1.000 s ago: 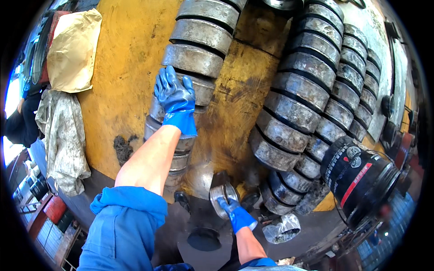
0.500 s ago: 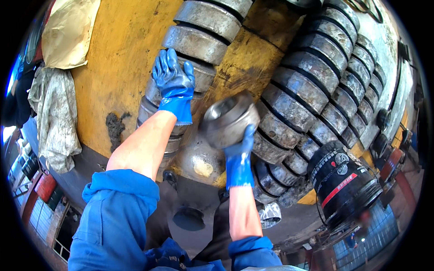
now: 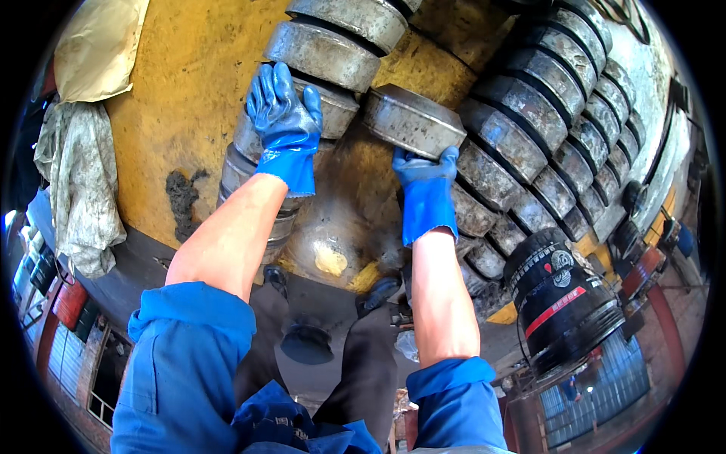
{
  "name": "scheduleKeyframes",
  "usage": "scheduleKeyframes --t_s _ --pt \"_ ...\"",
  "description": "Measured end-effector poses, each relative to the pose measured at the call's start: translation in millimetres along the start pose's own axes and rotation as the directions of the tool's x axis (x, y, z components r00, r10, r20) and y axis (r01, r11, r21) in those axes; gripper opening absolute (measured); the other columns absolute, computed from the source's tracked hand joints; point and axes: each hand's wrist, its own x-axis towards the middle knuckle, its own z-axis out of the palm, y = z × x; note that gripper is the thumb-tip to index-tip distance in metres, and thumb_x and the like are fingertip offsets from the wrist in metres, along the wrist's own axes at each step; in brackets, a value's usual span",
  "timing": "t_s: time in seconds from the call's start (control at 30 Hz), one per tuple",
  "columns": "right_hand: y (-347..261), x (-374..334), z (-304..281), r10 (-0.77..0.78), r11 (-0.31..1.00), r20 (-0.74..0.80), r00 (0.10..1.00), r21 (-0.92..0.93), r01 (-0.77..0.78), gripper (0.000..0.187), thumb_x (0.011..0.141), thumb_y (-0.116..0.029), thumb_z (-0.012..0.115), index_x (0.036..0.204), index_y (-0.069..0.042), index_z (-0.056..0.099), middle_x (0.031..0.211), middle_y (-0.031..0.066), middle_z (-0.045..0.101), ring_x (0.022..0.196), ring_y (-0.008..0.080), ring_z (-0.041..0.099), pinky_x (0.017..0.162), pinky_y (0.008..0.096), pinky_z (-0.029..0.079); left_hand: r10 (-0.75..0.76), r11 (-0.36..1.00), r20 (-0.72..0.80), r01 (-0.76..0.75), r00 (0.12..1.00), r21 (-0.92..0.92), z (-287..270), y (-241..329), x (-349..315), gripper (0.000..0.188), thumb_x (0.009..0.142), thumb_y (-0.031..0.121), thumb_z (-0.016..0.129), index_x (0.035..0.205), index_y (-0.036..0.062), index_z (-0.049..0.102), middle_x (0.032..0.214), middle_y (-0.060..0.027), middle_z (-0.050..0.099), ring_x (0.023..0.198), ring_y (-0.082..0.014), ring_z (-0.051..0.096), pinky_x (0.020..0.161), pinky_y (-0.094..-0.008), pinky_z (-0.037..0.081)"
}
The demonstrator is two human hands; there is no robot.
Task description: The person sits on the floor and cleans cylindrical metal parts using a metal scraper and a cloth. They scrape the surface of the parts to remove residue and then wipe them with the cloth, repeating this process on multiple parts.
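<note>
Steel ring [image 3: 414, 121] just swung up between left row [image 3: 325, 57] and right row [image 3: 514, 113], so lift looks mostly done imo. Right hand [image 3: 426, 172] gripping near edge; left hand [image 3: 283, 121] over left row, fingers straight, thumb wide.

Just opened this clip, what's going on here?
Someone in blue gloves is handling thick metal pieces at a stained yellow surface. The right hand grips one metal piece by its near side, in the gap between the rows. The left hand is spread over the left row of similar pieces. More rows lie to the right, near a black container.
</note>
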Motion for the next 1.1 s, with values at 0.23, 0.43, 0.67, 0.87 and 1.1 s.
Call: scheduleKeyframes --t_s 0.23,0.43,0.67,0.87,1.1 --pt "-58 -55 15 -0.039 0.057 -0.110 0.993 -0.993 -0.107 0.061 0.097 -0.059 0.046 0.114 -0.004 0.065 0.116 0.0200 0.069 0.100 0.0351 0.067 0.091 0.0477 0.052 -0.017 1.000 0.021 0.017 1.000 -0.007 -4 -2 3 0.062 0.086 0.034 0.061 0.138 0.0025 0.047 0.138 -0.0280 0.052 0.126 -0.0450 0.050 0.107 -0.0559 0.036" --pt "-34 -23 84 -0.271 -0.862 0.940 0.208 -0.333 0.381 0.038 0.094 -0.036 0.057 0.110 -0.003 0.069 0.102 0.0215 0.071 0.094 0.0388 0.068 0.088 0.0438 0.053 -0.017 0.999 0.027 0.018 0.999 -0.047 -7 4 6 0.061 0.086 0.034 0.062 0.137 0.0027 0.048 0.138 -0.0289 0.051 0.125 -0.0466 0.050 0.106 -0.0581 0.036" --pt "3 22 69 -0.251 -0.884 0.938 0.240 -0.323 0.339 0.030 0.092 -0.031 0.058 0.098 -0.005 0.073 0.092 0.0203 0.072 0.088 0.0372 0.069 0.083 0.0455 0.054 0.001 0.998 0.017 0.000 1.000 -0.059 -4 -3 7 0.065 0.087 0.035 0.062 0.140 0.0016 0.046 0.138 -0.0286 0.050 0.125 -0.0465 0.049 0.105 -0.0590 0.036" --pt "1 20 68 -0.231 -0.896 0.939 0.256 -0.308 0.320 0.028 0.093 -0.029 0.057 0.099 -0.005 0.071 0.092 0.0198 0.071 0.088 0.0383 0.068 0.082 0.0467 0.053 -0.013 0.998 0.066 0.017 0.998 -0.059 -8 -1 6 0.068 0.088 0.036 0.060 0.143 0.0008 0.041 0.140 -0.0290 0.047 0.128 -0.0468 0.046 0.106 -0.0595 0.034" --pt "-4 19 75 -0.225 -0.898 0.959 0.172 -0.273 0.346 0.022 0.087 -0.023 0.063 0.092 -0.003 0.071 0.085 0.0185 0.071 0.080 0.0367 0.069 0.078 0.0457 0.055 0.003 0.997 0.056 0.002 0.998 -0.082 -3 -3 6 0.071 0.088 0.040 0.059 0.146 0.0027 0.039 0.145 -0.0288 0.044 0.129 -0.0487 0.044 0.106 -0.0634 0.032"
